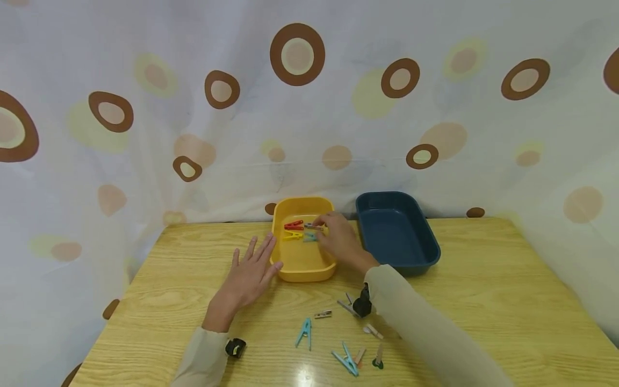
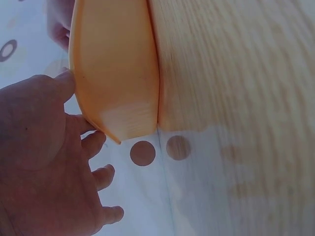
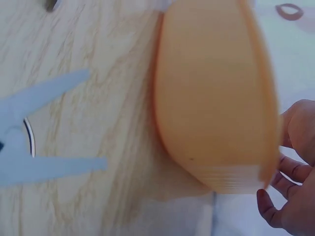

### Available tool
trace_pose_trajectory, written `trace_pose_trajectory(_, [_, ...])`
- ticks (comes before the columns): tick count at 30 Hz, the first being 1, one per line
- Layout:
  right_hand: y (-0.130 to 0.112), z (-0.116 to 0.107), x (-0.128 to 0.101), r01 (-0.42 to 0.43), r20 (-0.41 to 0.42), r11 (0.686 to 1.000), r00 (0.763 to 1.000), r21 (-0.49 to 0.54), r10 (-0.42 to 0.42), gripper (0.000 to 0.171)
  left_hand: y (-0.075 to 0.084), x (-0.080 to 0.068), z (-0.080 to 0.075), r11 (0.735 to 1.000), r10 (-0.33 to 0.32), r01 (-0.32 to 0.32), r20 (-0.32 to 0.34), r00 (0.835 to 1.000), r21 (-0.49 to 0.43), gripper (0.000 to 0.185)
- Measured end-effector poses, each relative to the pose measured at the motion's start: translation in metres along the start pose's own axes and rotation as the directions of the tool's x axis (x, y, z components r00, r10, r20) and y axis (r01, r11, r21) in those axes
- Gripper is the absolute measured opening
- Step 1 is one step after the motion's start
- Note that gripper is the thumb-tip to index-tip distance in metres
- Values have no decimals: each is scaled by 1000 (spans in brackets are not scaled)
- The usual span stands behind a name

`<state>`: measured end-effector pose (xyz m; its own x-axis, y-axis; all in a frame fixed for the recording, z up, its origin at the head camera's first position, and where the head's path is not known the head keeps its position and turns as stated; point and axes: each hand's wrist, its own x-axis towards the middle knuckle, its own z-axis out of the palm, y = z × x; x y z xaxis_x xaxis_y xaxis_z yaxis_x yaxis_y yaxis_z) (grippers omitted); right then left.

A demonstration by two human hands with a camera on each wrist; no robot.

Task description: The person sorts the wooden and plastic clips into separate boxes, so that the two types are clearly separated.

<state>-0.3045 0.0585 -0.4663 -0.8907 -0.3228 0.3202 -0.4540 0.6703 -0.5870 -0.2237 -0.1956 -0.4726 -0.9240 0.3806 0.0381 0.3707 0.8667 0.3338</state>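
Clothes pegs lie scattered on the near part of the wooden table (image 1: 483,301): two blue pegs (image 1: 346,359) close to the front edge, a single blue peg (image 1: 304,331) just beyond them, and several small wood-coloured pegs (image 1: 323,314) between these and the right sleeve (image 1: 425,328). Left hand (image 1: 251,271) rests flat on the table with fingers straight and spread, holding nothing; its fingertips touch the near-left wall of the yellow tray (image 1: 302,269). In the left wrist view the same hand (image 2: 44,172) lies against the tray's outer wall (image 2: 118,73). Right hand (image 1: 338,236) reaches over the tray from the right, fingers curled about a small peg (image 1: 314,227) at the tray's far part. Inside the tray lie a red peg (image 1: 293,224), a yellow peg (image 1: 292,235) and a blue peg (image 1: 310,237), all close together. Just right of the yellow tray, apart from it, stands a dark blue tray (image 1: 411,258). Behind the table hangs a white curtain (image 1: 309,107) with brown rings.
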Motion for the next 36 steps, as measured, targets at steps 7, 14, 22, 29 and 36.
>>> trace_pose_trajectory(7, [-9,-21,-12,61,-60,997,997,48,-58,17,0,1,-1,1000,-9,9,15,1000,14,69])
trace_pose_trajectory(14, [-17,-36,-36,106,-115,989,989,105,-94,21,-1,3,0,1000,-8,7,26,1000,15,70])
trace_pose_trajectory(22, [-24,-49,-64,98,-118,989,989,109,-85,26,1,1,0,1000,-9,9,8,1000,19,71])
trace_pose_trajectory(29, [-27,-59,-85,119,-129,986,986,113,-104,26,1,1,1,1000,-6,6,-2,1000,10,70])
trace_pose_trajectory(36, [-30,-65,-105,102,-135,988,987,117,-86,29,0,1,1,1000,-3,3,-5,1000,10,70])
